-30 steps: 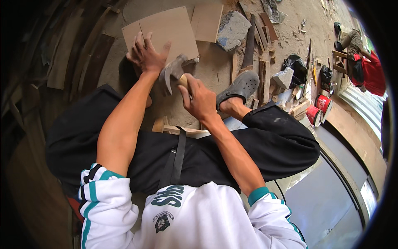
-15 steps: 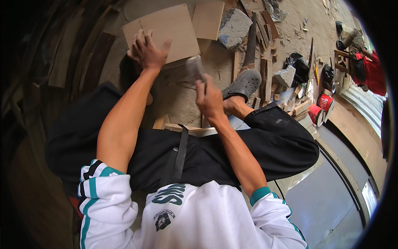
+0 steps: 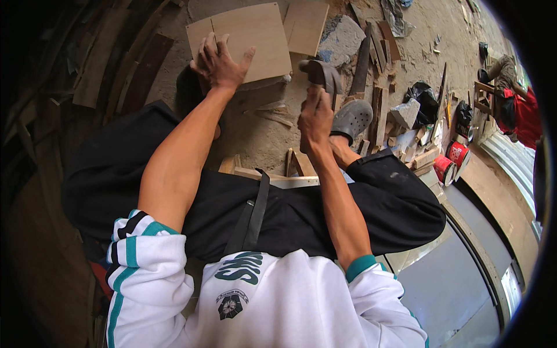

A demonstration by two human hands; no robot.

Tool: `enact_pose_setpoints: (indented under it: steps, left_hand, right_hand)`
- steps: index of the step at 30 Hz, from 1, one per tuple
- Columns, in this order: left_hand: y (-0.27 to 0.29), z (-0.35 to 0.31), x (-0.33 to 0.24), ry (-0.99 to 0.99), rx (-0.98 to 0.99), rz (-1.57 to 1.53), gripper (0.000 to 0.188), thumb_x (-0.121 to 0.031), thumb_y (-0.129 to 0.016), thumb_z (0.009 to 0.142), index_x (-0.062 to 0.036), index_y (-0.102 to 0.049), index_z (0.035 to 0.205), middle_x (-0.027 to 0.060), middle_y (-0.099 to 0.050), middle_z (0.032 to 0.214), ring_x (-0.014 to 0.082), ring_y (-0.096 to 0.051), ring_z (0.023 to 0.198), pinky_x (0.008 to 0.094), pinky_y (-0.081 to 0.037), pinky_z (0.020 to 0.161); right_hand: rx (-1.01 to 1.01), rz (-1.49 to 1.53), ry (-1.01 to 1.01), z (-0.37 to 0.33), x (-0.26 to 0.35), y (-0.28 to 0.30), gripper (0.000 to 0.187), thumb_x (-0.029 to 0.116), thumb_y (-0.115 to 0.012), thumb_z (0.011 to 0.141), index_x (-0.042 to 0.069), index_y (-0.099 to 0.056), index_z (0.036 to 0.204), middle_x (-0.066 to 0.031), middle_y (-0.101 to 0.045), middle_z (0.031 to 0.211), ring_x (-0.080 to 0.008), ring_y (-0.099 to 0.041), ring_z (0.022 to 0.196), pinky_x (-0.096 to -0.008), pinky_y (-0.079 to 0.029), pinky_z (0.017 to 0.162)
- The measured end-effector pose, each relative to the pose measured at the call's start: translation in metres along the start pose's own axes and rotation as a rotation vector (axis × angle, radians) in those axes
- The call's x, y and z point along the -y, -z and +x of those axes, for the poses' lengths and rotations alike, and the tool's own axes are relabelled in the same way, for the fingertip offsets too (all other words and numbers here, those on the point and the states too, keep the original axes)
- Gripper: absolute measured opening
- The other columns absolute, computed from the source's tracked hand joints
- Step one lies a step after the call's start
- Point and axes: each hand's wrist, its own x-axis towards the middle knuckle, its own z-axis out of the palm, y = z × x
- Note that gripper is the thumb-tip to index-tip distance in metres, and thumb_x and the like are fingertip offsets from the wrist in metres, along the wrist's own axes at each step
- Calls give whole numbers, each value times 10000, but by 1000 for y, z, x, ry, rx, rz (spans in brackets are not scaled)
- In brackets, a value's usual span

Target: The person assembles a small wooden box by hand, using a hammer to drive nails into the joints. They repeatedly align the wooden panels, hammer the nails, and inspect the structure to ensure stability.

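My left hand [image 3: 221, 65] lies with fingers spread on the near left part of a light plywood panel [image 3: 261, 42]. The panel appears to be the top of a box-like piece on the ground. In my right hand [image 3: 316, 119] is a hammer [image 3: 325, 74], gripped by its handle, which my fingers mostly hide. Its dark head is up, to the right of the panel's near right corner and apart from it. Beyond the head, a second plywood piece [image 3: 304, 26] stands beside the panel.
A concrete chunk [image 3: 343, 42] and a handsaw [image 3: 362, 61] lie right of the panel. Wood offcuts [image 3: 380, 113], black plastic [image 3: 422, 100] and red cans [image 3: 458, 153] spread further right. Long boards [image 3: 145, 72] line the left. Another person in red [image 3: 519, 116] is at far right.
The hammer has moved right, away from the panel's near corner, with my right hand. My left hand stays spread on the panel. The whole view has shifted slightly.
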Motion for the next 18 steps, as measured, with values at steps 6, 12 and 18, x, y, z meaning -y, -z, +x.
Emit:
enact_pose_setpoints:
  steps: [6,12,18]
  left_hand:
    - [0,2,0,-1,-18,-7,741,-699,-648,740,-233,-480,1290,85,-381,1408,320,-287,1357,649,-170,1019]
    - [3,3,-1,3,18,-12,738,-702,-635,749,-226,-485,1292,91,-387,1414,324,-286,1361,657,-161,1024]
    - [2,5,-2,5,6,-17,730,-694,-634,754,-218,-496,1290,95,-386,1422,325,-289,1363,659,-156,1033]
  right_hand:
    - [-146,-4,273,-12,-1,5,383,353,-409,1038,8,-574,1038,-139,-551,630,-290,-545,539,-397,-425,529]
    - [13,-54,15,2,12,2,360,327,-441,1028,-20,-538,1019,-289,-594,743,-472,-574,749,-496,-454,621]
    - [-49,3,226,-15,-19,-1,398,373,-426,1027,1,-556,1079,-192,-554,662,-355,-546,605,-446,-444,586]
